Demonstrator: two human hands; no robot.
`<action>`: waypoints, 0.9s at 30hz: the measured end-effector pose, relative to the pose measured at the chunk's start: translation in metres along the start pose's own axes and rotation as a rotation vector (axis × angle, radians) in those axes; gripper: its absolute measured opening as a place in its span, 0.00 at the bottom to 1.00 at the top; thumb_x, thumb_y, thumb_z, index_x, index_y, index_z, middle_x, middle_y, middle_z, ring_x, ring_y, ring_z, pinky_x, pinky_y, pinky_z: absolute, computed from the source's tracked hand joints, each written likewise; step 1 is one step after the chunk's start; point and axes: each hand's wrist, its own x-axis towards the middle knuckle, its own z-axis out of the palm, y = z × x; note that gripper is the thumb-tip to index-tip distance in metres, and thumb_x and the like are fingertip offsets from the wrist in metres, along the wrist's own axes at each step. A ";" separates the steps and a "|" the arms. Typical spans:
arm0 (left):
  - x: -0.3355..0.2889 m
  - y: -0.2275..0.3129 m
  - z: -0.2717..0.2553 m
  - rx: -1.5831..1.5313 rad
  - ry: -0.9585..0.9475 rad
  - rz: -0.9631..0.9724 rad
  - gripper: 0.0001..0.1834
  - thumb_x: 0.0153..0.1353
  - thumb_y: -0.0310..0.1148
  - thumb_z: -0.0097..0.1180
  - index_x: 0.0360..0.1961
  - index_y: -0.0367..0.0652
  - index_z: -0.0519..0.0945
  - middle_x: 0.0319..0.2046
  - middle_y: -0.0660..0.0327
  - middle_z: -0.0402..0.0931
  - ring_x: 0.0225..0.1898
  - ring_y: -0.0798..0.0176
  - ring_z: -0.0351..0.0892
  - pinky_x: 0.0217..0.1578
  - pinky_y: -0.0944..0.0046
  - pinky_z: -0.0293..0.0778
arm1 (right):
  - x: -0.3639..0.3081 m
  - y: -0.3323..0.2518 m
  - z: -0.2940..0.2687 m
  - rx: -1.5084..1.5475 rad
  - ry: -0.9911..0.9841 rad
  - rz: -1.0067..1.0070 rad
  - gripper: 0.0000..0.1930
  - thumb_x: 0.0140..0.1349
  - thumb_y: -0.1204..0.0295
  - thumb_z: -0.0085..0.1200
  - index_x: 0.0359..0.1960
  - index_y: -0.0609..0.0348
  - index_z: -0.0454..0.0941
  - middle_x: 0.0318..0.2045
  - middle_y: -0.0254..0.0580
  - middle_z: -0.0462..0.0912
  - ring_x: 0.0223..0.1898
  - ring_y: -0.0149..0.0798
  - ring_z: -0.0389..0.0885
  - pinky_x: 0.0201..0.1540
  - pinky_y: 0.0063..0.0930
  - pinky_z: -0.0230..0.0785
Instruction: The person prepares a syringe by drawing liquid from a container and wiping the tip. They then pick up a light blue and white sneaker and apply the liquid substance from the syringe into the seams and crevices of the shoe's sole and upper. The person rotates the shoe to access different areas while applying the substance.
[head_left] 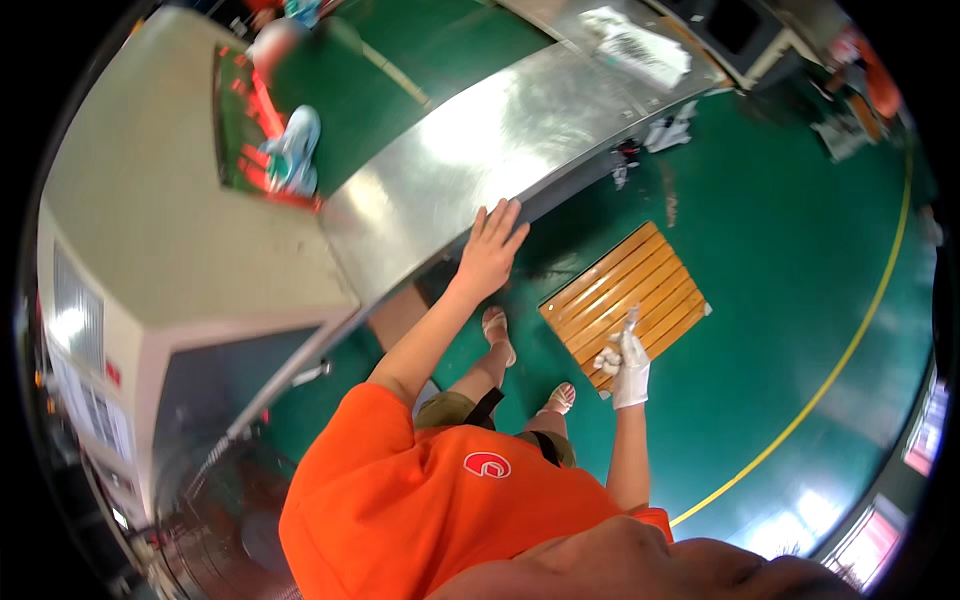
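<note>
At the near edge of the steel desk (pixel 500 140), your left hand (pixel 490 250) lies flat, bare, palm down. Fingers (pixel 497 218) spread and open, tips on the metal, gripping nothing. Arm runs from the orange sleeve up to the desk edge.

Right hand (pixel 628 368) hangs at your side, above the green floor (pixel 790 260). It wears a white glove. Its fingers are closed around a small pale item (pixel 630 320) that sticks up past the fist; kind of item cannot be told, too small and blurred. A bit of white also shows at the left of the fist.

Below that hand: slatted wooden mat (pixel 625 290), orange-brown, lying flat on the floor just beside the desk. Your sandalled feet (pixel 500 330) stand at its left edge, near the desk.

A yellow line (pixel 850 340) curves across the floor to the right, well apart from the mat. White crumpled sheets (pixel 640 45) lie on the far end of the desk. A beige machine housing (pixel 150 230) sits to your left, touching the desk.
</note>
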 end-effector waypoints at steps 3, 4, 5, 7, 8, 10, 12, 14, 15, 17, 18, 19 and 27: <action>-0.093 0.024 0.031 -0.115 -0.130 -0.120 0.23 0.54 0.23 0.57 0.54 0.42 0.75 0.61 0.51 0.68 0.68 0.47 0.60 0.67 0.38 0.52 | 0.036 0.022 -0.029 0.037 -0.093 -0.005 0.20 0.69 0.54 0.50 0.39 0.63 0.75 0.23 0.41 0.76 0.21 0.34 0.80 0.26 0.24 0.76; -0.129 0.032 0.046 -0.134 -0.176 -0.206 0.20 0.55 0.24 0.57 0.52 0.43 0.77 0.61 0.51 0.69 0.67 0.46 0.61 0.67 0.38 0.54 | 0.045 0.024 -0.037 0.035 -0.111 0.000 0.20 0.69 0.54 0.51 0.40 0.64 0.75 0.23 0.41 0.76 0.21 0.35 0.80 0.26 0.25 0.76; -0.159 0.036 0.063 -0.129 -0.262 -0.279 0.20 0.55 0.26 0.58 0.51 0.45 0.79 0.60 0.50 0.70 0.67 0.46 0.61 0.66 0.38 0.56 | 0.058 0.031 -0.052 0.096 -0.170 0.016 0.21 0.69 0.54 0.50 0.41 0.64 0.74 0.24 0.43 0.76 0.23 0.37 0.80 0.28 0.26 0.76; -0.216 0.028 0.096 -0.116 -0.510 -0.440 0.20 0.54 0.29 0.58 0.50 0.47 0.80 0.60 0.52 0.71 0.66 0.45 0.63 0.63 0.38 0.59 | 0.082 0.044 -0.076 0.242 -0.308 0.057 0.21 0.68 0.53 0.51 0.42 0.62 0.74 0.25 0.45 0.76 0.26 0.41 0.79 0.31 0.31 0.76; -0.238 0.019 0.112 -0.101 -0.605 -0.539 0.19 0.55 0.32 0.57 0.50 0.47 0.81 0.59 0.52 0.72 0.64 0.45 0.66 0.62 0.40 0.62 | 0.091 0.048 -0.083 0.309 -0.379 0.065 0.20 0.68 0.53 0.51 0.43 0.62 0.74 0.26 0.45 0.76 0.27 0.41 0.78 0.32 0.33 0.75; -0.259 -0.007 0.137 -0.139 -0.751 -0.762 0.19 0.56 0.35 0.56 0.50 0.47 0.81 0.57 0.51 0.74 0.61 0.43 0.69 0.60 0.44 0.66 | 0.116 0.063 -0.099 0.417 -0.555 0.092 0.19 0.66 0.55 0.52 0.43 0.60 0.74 0.25 0.42 0.75 0.28 0.44 0.77 0.35 0.37 0.73; -0.262 -0.042 0.164 -0.250 -0.852 -1.001 0.19 0.58 0.36 0.55 0.52 0.45 0.80 0.55 0.48 0.75 0.61 0.41 0.69 0.58 0.46 0.69 | 0.140 0.079 -0.108 0.465 -0.653 0.072 0.19 0.66 0.55 0.51 0.42 0.60 0.74 0.23 0.41 0.73 0.27 0.43 0.75 0.35 0.38 0.71; -0.258 -0.086 0.209 -0.145 -0.745 -0.973 0.19 0.61 0.37 0.51 0.52 0.42 0.79 0.52 0.45 0.76 0.56 0.39 0.74 0.56 0.50 0.71 | 0.155 0.099 -0.116 0.497 -0.689 0.004 0.18 0.67 0.55 0.50 0.39 0.60 0.73 0.19 0.37 0.69 0.25 0.41 0.71 0.34 0.37 0.69; -0.283 -0.117 0.247 -0.125 -0.623 -0.986 0.19 0.62 0.36 0.50 0.51 0.42 0.79 0.52 0.44 0.76 0.55 0.40 0.74 0.56 0.49 0.71 | 0.156 0.104 -0.111 0.457 -0.622 0.007 0.18 0.67 0.55 0.49 0.39 0.60 0.73 0.19 0.37 0.68 0.25 0.41 0.71 0.33 0.37 0.69; -0.329 -0.194 0.330 -0.055 -0.490 -0.929 0.19 0.63 0.35 0.47 0.51 0.40 0.78 0.52 0.42 0.75 0.54 0.39 0.74 0.56 0.48 0.71 | 0.160 0.114 -0.111 0.557 -0.708 -0.051 0.18 0.67 0.55 0.48 0.37 0.59 0.73 0.18 0.37 0.69 0.23 0.41 0.71 0.32 0.39 0.68; -0.360 -0.243 0.364 0.017 -0.482 -0.880 0.19 0.63 0.35 0.46 0.52 0.39 0.77 0.52 0.40 0.75 0.54 0.39 0.74 0.56 0.47 0.71 | 0.168 0.118 -0.114 0.622 -0.767 -0.111 0.18 0.67 0.54 0.48 0.36 0.59 0.74 0.18 0.38 0.70 0.22 0.41 0.71 0.32 0.40 0.67; -0.400 -0.300 0.378 0.343 -0.684 -0.414 0.18 0.63 0.33 0.46 0.52 0.37 0.76 0.50 0.38 0.75 0.53 0.36 0.74 0.56 0.46 0.70 | 0.175 0.118 -0.114 0.652 -0.758 -0.086 0.18 0.67 0.53 0.49 0.35 0.58 0.74 0.17 0.38 0.70 0.21 0.41 0.71 0.31 0.40 0.67; -0.298 -0.356 0.459 0.224 -0.678 -0.950 0.26 0.66 0.43 0.43 0.58 0.34 0.72 0.51 0.40 0.74 0.55 0.38 0.73 0.52 0.43 0.72 | 0.158 0.126 -0.122 0.192 -0.553 -0.300 0.24 0.60 0.52 0.57 0.34 0.67 0.76 0.21 0.51 0.77 0.23 0.50 0.79 0.29 0.41 0.70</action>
